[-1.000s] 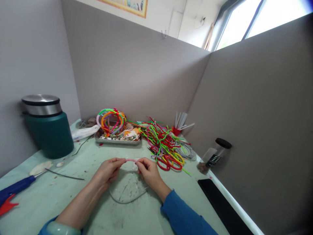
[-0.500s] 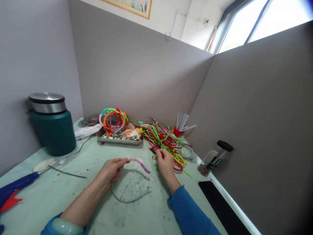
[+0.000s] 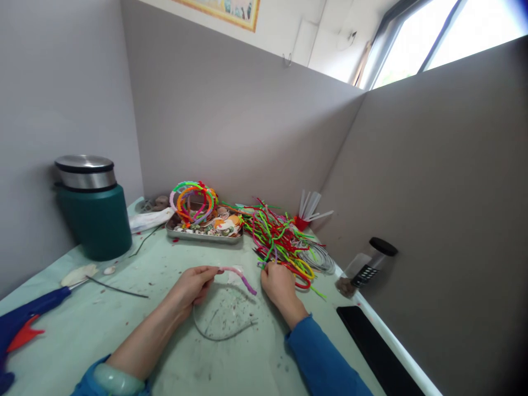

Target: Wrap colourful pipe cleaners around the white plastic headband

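Fingers pinched together, my left hand (image 3: 197, 287) holds a thin grey band (image 3: 218, 338) whose upper stretch is wrapped in pink and purple fuzzy stem (image 3: 243, 279). The bare grey part curves down below the hand, over the table. My right hand (image 3: 280, 283) is closed at the near edge of a pile of coloured pipe cleaners (image 3: 276, 234). A purple strand rises beside its fingertips; whether they grip it cannot be made out.
A metal tray (image 3: 202, 237) of small pieces and colourful rings is at the back. Left are a green flask (image 3: 97, 223) and a blue glue gun (image 3: 37, 308). Right are a red cup of white sticks (image 3: 302, 223), a clear jar (image 3: 369, 269) and a black strip (image 3: 371, 346).
My right hand has moved slightly down, and a purple strand now shows upright by its fingers. My left hand still holds the band. The whole view has shifted a little.
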A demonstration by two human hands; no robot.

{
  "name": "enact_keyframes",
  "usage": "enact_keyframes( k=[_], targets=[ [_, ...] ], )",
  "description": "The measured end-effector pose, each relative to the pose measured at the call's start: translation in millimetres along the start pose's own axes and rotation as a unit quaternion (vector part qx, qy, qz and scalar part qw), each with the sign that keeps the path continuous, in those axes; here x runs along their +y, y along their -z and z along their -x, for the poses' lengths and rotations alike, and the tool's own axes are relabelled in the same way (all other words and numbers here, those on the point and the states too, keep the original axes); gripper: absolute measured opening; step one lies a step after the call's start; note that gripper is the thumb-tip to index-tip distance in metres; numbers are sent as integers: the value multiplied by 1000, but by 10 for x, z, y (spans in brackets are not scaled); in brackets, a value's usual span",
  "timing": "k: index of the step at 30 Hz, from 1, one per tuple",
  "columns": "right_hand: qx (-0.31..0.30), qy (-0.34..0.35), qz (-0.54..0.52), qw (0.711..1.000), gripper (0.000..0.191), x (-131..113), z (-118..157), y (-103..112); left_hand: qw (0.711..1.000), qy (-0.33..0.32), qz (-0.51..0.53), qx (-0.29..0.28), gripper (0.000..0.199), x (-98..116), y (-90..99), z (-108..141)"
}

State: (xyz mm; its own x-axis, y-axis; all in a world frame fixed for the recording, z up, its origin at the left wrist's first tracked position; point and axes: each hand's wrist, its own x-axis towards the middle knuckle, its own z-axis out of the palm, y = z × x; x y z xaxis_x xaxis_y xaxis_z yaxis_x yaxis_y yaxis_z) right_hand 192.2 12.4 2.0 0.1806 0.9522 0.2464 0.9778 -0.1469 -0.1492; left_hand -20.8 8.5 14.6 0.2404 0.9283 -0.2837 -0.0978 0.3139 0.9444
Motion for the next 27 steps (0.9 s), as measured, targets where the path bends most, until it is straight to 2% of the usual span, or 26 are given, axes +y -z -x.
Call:
enact_keyframes(
  k=[6, 11, 14, 21, 24, 27],
  targets=[
    [14, 67, -174, 982, 16, -80, 35, -121, 1000, 19, -17, -11, 46, 6, -41, 10],
    [9, 162, -229, 960, 15, -143, 100, -175, 998, 34, -45, -30, 47, -27, -57, -2],
    [19, 158, -205, 966, 14, -139, 108, -166, 997, 33, -61, -34, 47, -46, -52, -11],
    [41, 55, -64, 996, 14, -62, 50, -106, 997, 33, -56, -35, 47, -37, -76, -2],
    [24, 61, -26, 997, 15, -47, 47, -80, 998, 27, -55, -33, 47, -29, -80, 10],
    [14, 74, -33, 997, 19, -43, 55, -61, 998, 26, -59, -19, 48, -18, -79, 25]
  ],
)
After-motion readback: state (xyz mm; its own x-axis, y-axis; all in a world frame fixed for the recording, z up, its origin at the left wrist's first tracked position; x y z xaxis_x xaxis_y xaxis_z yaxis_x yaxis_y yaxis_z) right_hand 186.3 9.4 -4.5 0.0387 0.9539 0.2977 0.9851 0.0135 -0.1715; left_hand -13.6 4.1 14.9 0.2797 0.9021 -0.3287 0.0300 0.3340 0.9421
